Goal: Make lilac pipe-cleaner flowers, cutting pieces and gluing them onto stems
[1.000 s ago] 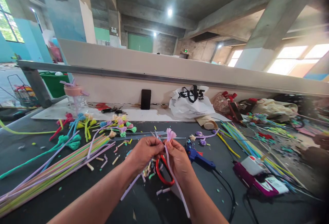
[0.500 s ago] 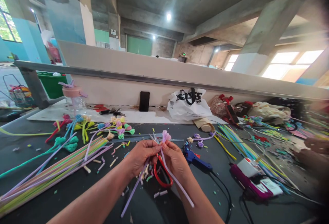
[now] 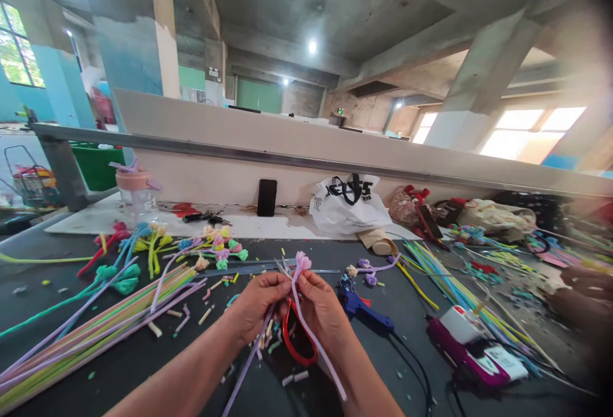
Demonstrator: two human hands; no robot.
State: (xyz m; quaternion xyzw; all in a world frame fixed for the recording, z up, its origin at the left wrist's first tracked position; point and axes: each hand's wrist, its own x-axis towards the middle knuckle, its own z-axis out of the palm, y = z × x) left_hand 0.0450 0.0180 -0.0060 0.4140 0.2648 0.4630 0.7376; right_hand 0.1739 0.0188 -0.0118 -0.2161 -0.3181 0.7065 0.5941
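Note:
In the middle of the view, my two hands meet over the dark tabletop. My right hand [image 3: 318, 299] is closed around a pink-lilac pipe cleaner flower [image 3: 301, 264] just below its bunched head; its lilac stem [image 3: 313, 335] slants down over the wrist. My left hand [image 3: 263, 302] pinches a lilac pipe cleaner [image 3: 249, 366] close against the flower's base. Whether the two strands are joined there is hidden by the fingers. Red-handled scissors [image 3: 301, 361] lie below and behind the hands, blades pointing away, partly covered.
Pipe cleaner bundles lie left [image 3: 110, 321] and right [image 3: 445, 276]. Finished flowers [image 3: 223, 244] rest at the back left. A blue glue gun [image 3: 366, 308] and a purple power strip [image 3: 472, 353] sit right, with cords. Another person's hand [image 3: 579, 295] shows at the right edge.
The camera view has tilted up slightly, so everything sits lower. Both hands keep their grip, and the left strand's lower end has swung down and a little left.

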